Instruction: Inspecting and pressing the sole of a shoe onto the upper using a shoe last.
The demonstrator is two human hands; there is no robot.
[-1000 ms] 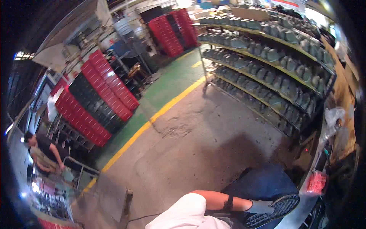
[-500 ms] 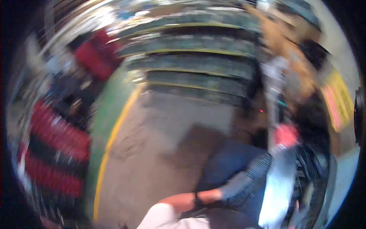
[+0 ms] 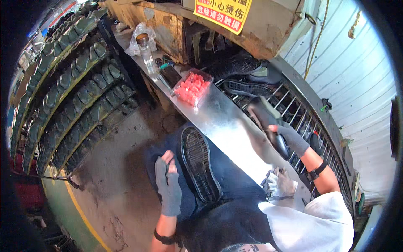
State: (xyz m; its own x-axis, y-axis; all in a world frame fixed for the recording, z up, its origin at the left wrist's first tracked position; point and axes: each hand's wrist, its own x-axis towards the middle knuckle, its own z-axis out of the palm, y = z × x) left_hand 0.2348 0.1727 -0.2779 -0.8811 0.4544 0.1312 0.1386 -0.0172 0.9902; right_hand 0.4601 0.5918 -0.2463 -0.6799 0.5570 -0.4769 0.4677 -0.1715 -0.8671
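A black shoe sole (image 3: 196, 161), its ribbed inner side up, lies across my lap. Beside its left edge is my left hand (image 3: 168, 185) in a grey fingerless glove, fingers loosely apart and holding nothing. Out to the right, over the barred rack (image 3: 312, 126), my right hand (image 3: 292, 137), gloved alike, is closed on a dark shoe (image 3: 261, 111). That shoe is slightly blurred, and a glossy black part shows at its near end. More dark soles (image 3: 247, 88) and a grey-and-black shoe (image 3: 264, 73) rest farther up the rack.
A shiny metal ledge (image 3: 228, 126) runs beside the rack, carrying a clear tub of red pieces (image 3: 193, 87), a bottle (image 3: 145, 50) and a crumpled whitish bundle (image 3: 280, 185). Shelves of dark shoes (image 3: 79, 67) stand left. A yellow warning sign (image 3: 222, 14) hangs on the machine.
My view has swung right from the aisle to the ledge and rack. The sole on my lap and the shoe in my right hand now show clearly; the earlier frame was blurred.
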